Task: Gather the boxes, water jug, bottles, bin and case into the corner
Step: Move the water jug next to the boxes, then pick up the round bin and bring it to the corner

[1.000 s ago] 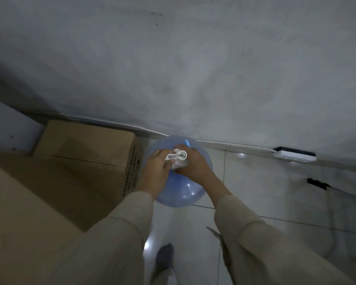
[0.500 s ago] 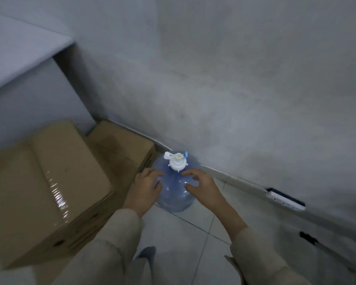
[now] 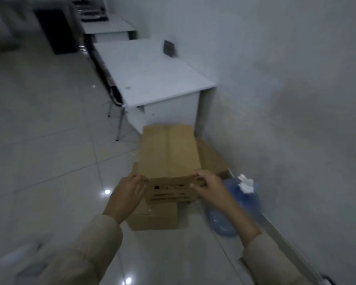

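A long cardboard box (image 3: 169, 151) lies on top of a lower cardboard box (image 3: 154, 218), beside the right wall. My left hand (image 3: 126, 195) curls round the top box's near left corner. My right hand (image 3: 211, 187) grips its near right corner, fingers over the top edge and thumb on the printed front face. Another cardboard box (image 3: 213, 159) lies behind, against the wall. The blue water jug (image 3: 243, 204) with its white cap (image 3: 246, 184) stands upright on the floor to the right of the boxes, partly hidden by my right forearm.
A white desk (image 3: 152, 75) stands against the wall just beyond the boxes, with chair legs (image 3: 116, 114) at its left side. Farther back are a second desk (image 3: 109, 25) and a dark cabinet (image 3: 58, 31). Glossy floor tiles (image 3: 39, 161) spread to the left.
Both hands have let go of the water jug and moved left onto the near corners of the top cardboard box. My view has swung left along the wall.
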### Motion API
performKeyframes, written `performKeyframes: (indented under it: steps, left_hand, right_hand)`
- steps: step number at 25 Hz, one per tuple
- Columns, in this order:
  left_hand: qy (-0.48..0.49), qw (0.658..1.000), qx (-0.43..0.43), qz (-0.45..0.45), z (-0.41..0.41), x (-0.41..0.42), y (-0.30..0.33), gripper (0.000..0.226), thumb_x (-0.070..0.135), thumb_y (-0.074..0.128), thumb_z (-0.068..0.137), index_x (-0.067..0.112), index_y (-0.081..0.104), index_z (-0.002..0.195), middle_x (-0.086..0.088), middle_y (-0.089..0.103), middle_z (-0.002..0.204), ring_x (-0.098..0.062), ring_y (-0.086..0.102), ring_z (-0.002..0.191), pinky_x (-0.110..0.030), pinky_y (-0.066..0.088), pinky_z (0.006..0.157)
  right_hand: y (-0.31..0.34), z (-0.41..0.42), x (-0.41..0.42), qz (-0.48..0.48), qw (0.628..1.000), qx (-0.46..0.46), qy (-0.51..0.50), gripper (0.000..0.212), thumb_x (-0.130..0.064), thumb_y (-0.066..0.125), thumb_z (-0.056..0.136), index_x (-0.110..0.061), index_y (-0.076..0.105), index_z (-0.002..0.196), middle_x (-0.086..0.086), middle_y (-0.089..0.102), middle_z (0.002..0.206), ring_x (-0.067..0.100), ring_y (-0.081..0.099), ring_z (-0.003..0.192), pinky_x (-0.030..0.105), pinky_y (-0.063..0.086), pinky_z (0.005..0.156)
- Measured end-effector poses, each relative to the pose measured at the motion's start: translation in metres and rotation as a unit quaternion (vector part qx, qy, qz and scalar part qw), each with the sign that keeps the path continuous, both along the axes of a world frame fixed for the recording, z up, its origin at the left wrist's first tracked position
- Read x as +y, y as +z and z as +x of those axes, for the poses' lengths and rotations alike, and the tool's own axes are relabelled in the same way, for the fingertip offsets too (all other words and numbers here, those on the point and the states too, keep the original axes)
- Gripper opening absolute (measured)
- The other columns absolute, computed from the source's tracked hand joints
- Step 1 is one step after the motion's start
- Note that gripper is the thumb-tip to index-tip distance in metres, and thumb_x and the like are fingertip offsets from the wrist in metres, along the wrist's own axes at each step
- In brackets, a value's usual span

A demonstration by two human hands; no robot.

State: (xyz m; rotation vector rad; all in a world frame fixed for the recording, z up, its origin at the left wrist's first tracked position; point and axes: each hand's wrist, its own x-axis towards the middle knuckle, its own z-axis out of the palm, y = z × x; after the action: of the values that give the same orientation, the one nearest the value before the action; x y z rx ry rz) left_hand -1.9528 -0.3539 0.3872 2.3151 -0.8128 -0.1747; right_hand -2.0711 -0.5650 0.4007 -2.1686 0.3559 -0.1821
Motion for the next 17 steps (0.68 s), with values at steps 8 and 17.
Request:
performKeyframes:
  steps: [8, 17]
  left_hand:
    - [0.288, 0.957, 0.017, -0.020, -0.016, 0.334, 0.016, 0.021, 0.011, 0.050, 0.090, 0.020, 0.063, 0.104, -0.006, 0.061, 0.113, -0.024, 0.053, 0.110, -0.028, 0.037, 0.092]
    - [0.475, 0.879, 0.025, -0.033, -0.070, 0.588, 0.011, 0.021, 0.011, 0.049, 0.091, 0.017, 0.063, 0.106, -0.009, 0.060, 0.116, -0.026, 0.051, 0.111, -0.027, 0.035, 0.088]
  right_hand:
    - [0.021, 0.116, 0.271, 0.025, 0.969, 0.012, 0.247, 0.022, -0.007, 0.057, 0.085, -0.023, 0.062, 0.100, -0.007, 0.057, 0.107, 0.010, 0.054, 0.101, 0.005, 0.039, 0.078]
    - [0.020, 0.146, 0.534, 0.032, 0.914, 0.036, 0.403, 0.022, -0.012, 0.057, 0.086, -0.033, 0.058, 0.093, -0.005, 0.060, 0.115, 0.012, 0.056, 0.103, 0.016, 0.042, 0.084]
